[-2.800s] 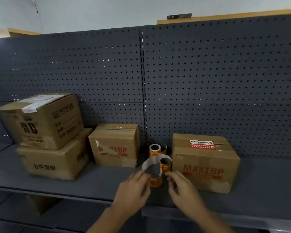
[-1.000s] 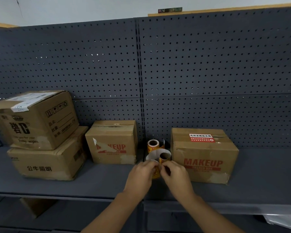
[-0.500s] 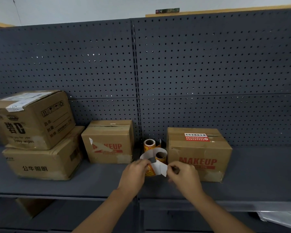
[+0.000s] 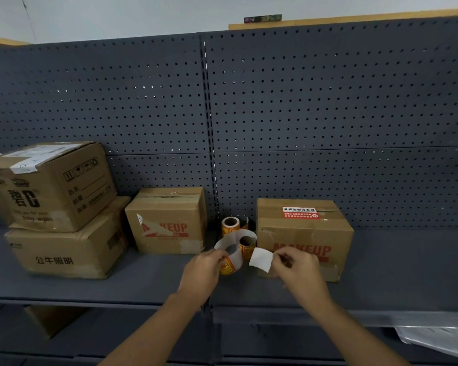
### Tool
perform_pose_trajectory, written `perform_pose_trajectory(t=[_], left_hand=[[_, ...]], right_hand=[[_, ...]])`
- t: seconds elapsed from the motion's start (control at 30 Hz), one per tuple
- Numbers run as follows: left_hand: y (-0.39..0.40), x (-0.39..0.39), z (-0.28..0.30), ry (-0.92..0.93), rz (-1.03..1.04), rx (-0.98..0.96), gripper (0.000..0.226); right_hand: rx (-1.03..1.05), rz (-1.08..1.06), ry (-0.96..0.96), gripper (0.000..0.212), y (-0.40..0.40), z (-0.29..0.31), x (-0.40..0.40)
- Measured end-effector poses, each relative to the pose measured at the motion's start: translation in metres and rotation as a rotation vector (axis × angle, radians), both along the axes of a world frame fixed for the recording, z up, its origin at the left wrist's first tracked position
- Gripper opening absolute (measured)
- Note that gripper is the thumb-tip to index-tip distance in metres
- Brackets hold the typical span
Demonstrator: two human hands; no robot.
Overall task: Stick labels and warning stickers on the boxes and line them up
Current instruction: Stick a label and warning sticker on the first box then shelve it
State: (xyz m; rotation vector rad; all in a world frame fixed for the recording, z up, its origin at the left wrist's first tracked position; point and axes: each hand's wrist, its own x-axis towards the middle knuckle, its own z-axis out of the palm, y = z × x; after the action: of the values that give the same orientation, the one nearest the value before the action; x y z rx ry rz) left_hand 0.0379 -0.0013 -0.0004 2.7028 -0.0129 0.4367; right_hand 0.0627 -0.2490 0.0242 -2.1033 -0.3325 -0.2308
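Note:
Two rolls of orange warning stickers stand between two MAKEUP boxes on the grey shelf (image 4: 90, 287). My left hand (image 4: 205, 269) pinches the loose backing strip of the nearer sticker roll (image 4: 245, 247). My right hand (image 4: 296, 265) pinches a peeled sticker (image 4: 261, 260), its white back facing me, in front of the right MAKEUP box (image 4: 304, 239). That box carries a red and white label (image 4: 300, 212) on top. The left MAKEUP box (image 4: 167, 220) has a torn white patch on its front. The farther sticker roll (image 4: 230, 225) stands behind.
Two larger cardboard boxes are stacked at the left, the upper box (image 4: 50, 186) tilted on the lower box (image 4: 66, 249). A dark pegboard wall (image 4: 328, 114) backs the shelf. Another box (image 4: 48, 320) sits on the lower shelf, and white plastic sheeting (image 4: 439, 339) lies at bottom right.
My right hand has pulled the sticker off the strip and moved it right, away from the roll. My left hand stays on the backing strip.

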Motion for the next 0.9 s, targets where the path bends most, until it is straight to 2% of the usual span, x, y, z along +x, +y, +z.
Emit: perform_pose_trajectory(t=[0.13, 0.23, 0.33, 0.53, 0.73, 0.9], left_hand=[[-0.011, -0.005, 0.0, -0.1, 0.018, -0.054, 0.036], [-0.034, -0.015, 0.011, -0.227, -0.008, -0.357, 0.026], [-0.06, -0.029, 0.028, -0.228, -0.058, -0.579, 0.009], [-0.082, -0.037, 0.041, -0.163, -0.155, -0.716, 0.014], [-0.084, -0.031, 0.041, -0.073, -0.168, -0.849, 0.02], [-0.084, -0.031, 0.039, -0.097, -0.185, -0.935, 0.021]], right_hand=[[-0.068, -0.029, -0.04, 0.015, 0.002, 0.011, -0.006], [-0.09, -0.05, -0.061, 0.017, 0.007, 0.015, -0.01], [-0.051, -0.093, -0.099, 0.016, 0.011, 0.019, -0.011], [0.02, -0.049, -0.151, 0.015, 0.018, 0.028, -0.014], [0.013, 0.064, -0.294, 0.01, 0.019, 0.03, -0.019], [0.049, 0.183, -0.277, 0.009, 0.015, 0.026, -0.016]])
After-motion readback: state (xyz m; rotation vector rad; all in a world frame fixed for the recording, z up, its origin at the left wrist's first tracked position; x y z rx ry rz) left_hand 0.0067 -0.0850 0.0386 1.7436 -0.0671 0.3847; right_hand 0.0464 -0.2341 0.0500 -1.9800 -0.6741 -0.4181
